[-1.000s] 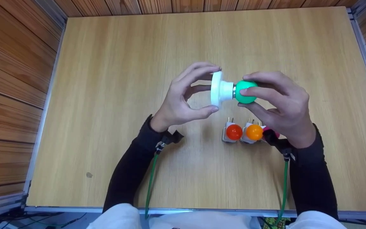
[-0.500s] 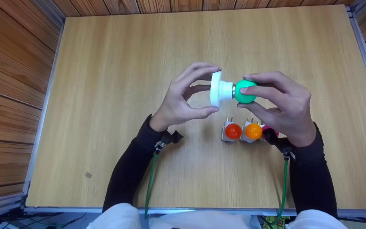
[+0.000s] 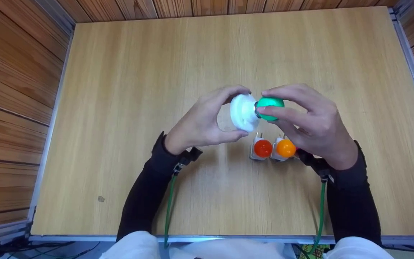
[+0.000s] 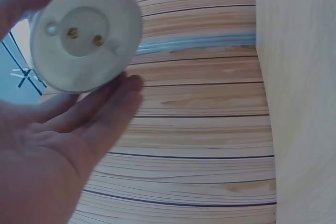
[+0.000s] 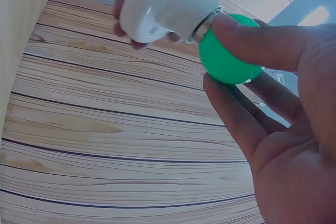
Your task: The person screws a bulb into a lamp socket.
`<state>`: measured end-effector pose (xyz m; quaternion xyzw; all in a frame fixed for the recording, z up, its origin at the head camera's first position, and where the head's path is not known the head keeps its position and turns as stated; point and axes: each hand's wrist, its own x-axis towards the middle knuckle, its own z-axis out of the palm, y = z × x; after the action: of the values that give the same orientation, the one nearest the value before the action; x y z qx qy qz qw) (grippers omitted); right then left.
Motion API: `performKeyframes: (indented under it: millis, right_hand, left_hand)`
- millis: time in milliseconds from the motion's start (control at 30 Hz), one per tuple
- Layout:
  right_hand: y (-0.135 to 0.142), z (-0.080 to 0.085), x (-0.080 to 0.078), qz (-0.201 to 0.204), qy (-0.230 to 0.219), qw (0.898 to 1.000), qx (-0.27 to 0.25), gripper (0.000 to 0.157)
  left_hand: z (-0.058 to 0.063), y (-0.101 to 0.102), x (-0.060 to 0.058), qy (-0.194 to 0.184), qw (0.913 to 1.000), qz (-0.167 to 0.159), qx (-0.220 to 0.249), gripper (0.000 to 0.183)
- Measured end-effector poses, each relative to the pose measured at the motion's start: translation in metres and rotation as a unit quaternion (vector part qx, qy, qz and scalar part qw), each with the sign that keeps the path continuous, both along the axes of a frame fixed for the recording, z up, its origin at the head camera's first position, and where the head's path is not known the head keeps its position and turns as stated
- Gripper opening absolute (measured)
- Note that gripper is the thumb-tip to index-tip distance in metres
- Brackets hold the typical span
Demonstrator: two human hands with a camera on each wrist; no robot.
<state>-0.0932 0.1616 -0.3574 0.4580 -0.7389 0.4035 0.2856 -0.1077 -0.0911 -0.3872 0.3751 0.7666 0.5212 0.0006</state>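
Note:
My left hand [image 3: 210, 120] grips a round white lamp socket [image 3: 243, 113] by the rim of its base, thumb below and fingers above. The underside of the socket [image 4: 86, 35] faces the left wrist camera and shows two brass screws. A green light bulb [image 3: 271, 108] sits at the socket's mouth, its metal collar partly showing. My right hand [image 3: 309, 122] pinches the bulb between thumb and fingers. In the right wrist view the green bulb [image 5: 228, 59] meets the neck of the white socket [image 5: 170, 9]. Both are held above the table.
On the wooden table [image 3: 138, 90] below the hands stand a red bulb [image 3: 263, 148] and an orange bulb [image 3: 286, 148] on white plug holders with metal prongs. The right hand and wrist camera [image 3: 314, 163] hide what lies right of them. Green cables [image 3: 170, 208] trail from the wrists.
The socket and bulb have shifted slightly left and toward me. The socket has turned so its front face shows more to the head camera. Both hands keep their holds.

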Motion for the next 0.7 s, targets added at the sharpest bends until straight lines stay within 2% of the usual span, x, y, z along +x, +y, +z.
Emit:
performKeyframes:
  millis: [133,300,433,567,700]
  right_hand:
    - [0.002,-0.001,0.000,0.013,-0.001,0.999,0.035,0.017]
    - [0.003,0.000,0.001,0.016,-0.002,0.999,0.051,0.027]
    - [0.004,-0.001,0.000,0.019,-0.006,0.999,0.045,0.021]
    - [0.004,-0.002,-0.001,0.020,-0.009,0.999,0.028,0.016]
    - [0.011,0.002,-0.001,0.012,-0.028,1.000,0.006,0.023]
  left_hand:
    - [-0.001,0.002,0.000,0.008,0.9980,0.014,-0.061,0.072]
    - [-0.004,0.003,-0.001,0.004,0.9963,0.019,-0.084,0.074]
    - [-0.004,0.004,-0.002,-0.007,0.9960,0.024,-0.086,0.075]
    - [-0.007,0.004,-0.003,-0.003,0.9977,0.024,-0.063,0.074]
    - [-0.010,0.002,-0.004,-0.005,0.9985,0.028,-0.047,0.075]
